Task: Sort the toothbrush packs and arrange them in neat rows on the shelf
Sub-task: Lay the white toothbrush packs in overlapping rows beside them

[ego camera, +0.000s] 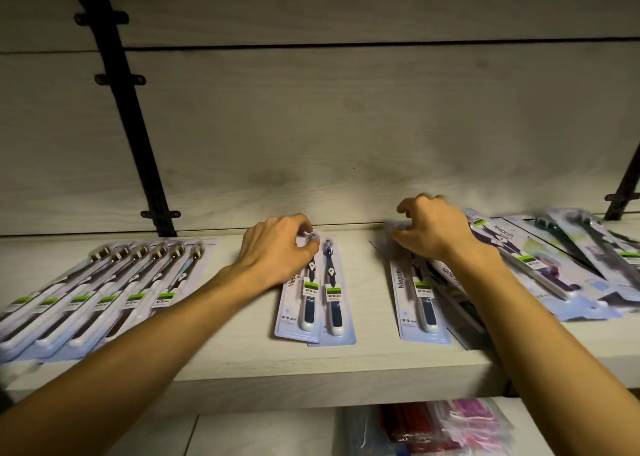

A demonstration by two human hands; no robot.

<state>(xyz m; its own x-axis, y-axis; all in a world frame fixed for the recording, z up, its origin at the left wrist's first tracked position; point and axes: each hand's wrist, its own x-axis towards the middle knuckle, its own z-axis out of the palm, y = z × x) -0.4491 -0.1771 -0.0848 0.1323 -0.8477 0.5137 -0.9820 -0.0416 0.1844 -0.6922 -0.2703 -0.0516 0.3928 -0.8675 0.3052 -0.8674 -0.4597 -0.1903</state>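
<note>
Left hand [277,247] curls its fingers [306,244] round the head end of two glossy blue-handled toothbrush blister packs [320,299] lying centrally on the pale wood-grain shelf [311,362], probably squaring them. At 3 o'clock, right hand [433,230] pinches a pack from the disordered pile [554,265]; at 9 o'clock lies a finished overlapping row [104,289].

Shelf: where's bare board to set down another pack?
Bare shelf shows between the two-pack pair under the left hand and the pile under the right hand. A narrower strip lies between the fanned left row and that pair. Right end is crowded with overlapping loose packs.
</note>
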